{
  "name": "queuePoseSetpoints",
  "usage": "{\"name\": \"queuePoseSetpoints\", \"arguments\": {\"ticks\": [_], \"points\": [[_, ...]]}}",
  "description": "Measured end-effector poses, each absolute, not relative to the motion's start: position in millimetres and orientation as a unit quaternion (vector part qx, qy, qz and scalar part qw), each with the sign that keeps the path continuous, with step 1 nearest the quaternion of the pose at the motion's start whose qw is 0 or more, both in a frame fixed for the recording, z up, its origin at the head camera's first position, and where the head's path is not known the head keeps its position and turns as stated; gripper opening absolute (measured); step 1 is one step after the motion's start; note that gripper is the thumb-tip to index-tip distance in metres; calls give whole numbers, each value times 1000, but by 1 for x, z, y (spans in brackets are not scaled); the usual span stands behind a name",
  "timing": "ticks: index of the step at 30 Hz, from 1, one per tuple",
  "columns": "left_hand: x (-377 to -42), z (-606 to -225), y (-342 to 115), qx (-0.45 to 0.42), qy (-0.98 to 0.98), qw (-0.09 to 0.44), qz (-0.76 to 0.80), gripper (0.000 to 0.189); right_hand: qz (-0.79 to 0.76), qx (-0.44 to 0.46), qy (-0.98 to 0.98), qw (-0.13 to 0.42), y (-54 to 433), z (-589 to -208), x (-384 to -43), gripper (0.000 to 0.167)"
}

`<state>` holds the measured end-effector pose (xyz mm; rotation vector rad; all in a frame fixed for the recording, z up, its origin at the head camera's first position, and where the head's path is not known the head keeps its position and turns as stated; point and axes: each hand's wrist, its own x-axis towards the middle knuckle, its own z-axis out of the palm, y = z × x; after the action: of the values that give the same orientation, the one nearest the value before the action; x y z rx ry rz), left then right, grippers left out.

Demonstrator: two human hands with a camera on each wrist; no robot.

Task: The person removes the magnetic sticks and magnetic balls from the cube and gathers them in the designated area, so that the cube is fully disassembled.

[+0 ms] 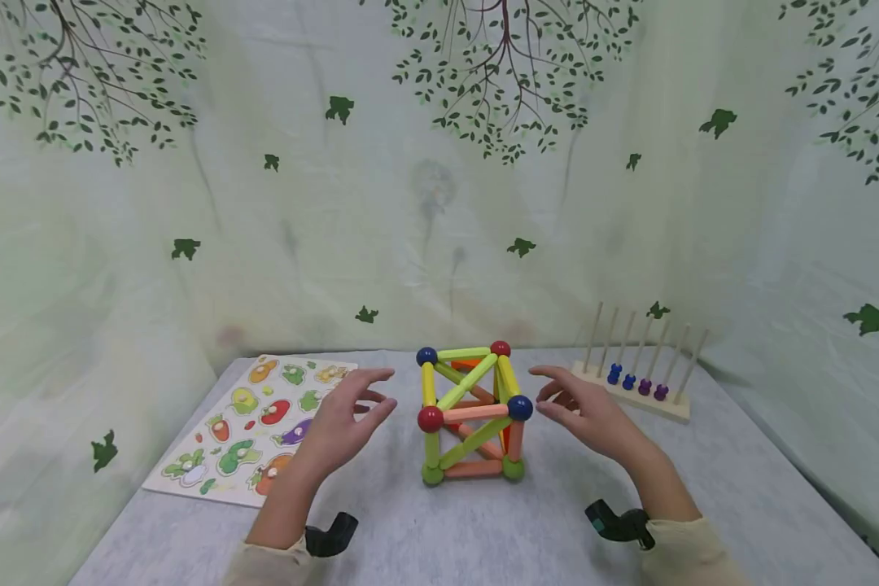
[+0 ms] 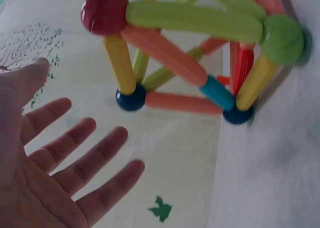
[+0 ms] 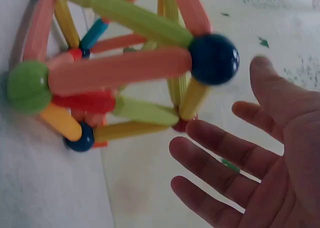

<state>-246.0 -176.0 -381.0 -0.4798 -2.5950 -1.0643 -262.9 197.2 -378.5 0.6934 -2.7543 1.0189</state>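
Note:
A cube-shaped frame of rods and balls [image 1: 476, 413] stands upright on the table, with diagonal rods across its sides. Its rods are lime, yellow, salmon and red; its corner balls are red, blue and green. My left hand [image 1: 347, 419] is held just left of the frame, fingers spread and holding nothing. On the other side my right hand [image 1: 589, 411] hovers near the blue ball [image 1: 520, 408], fingers loose. In the left wrist view a gap separates the fingers from the rods. The right wrist view shows bare fingertips [image 3: 182, 147] beside the frame's top corners.
A board with vegetable pieces [image 1: 223, 423] lies at the left, partly behind my left forearm. Back right stands a wooden peg rack [image 1: 640, 395] with blue and purple beads on several pegs. A leaf-printed curtain [image 1: 432, 244] surrounds the grey table [image 1: 476, 537].

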Motion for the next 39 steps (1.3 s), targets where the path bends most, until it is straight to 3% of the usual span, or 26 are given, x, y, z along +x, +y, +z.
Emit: {"name": "queuePoseSetpoints", "arguments": {"ticks": [4, 11, 30, 39], "points": [[-244, -383, -164, -191, -875, 112, -430, 41, 320, 245, -913, 68, 181, -380, -257, 52], [-246, -385, -148, -202, -866, 85, -450, 35, 294, 231, -921, 107, 162, -384, -253, 41], [-266, -380, -139, -180, -871, 144, -433, 12, 301, 208, -922, 127, 133, -386, -274, 41], [-267, -384, -140, -174, -876, 146, -425, 22, 316, 189, -920, 134, 124, -390, -281, 41]]}}
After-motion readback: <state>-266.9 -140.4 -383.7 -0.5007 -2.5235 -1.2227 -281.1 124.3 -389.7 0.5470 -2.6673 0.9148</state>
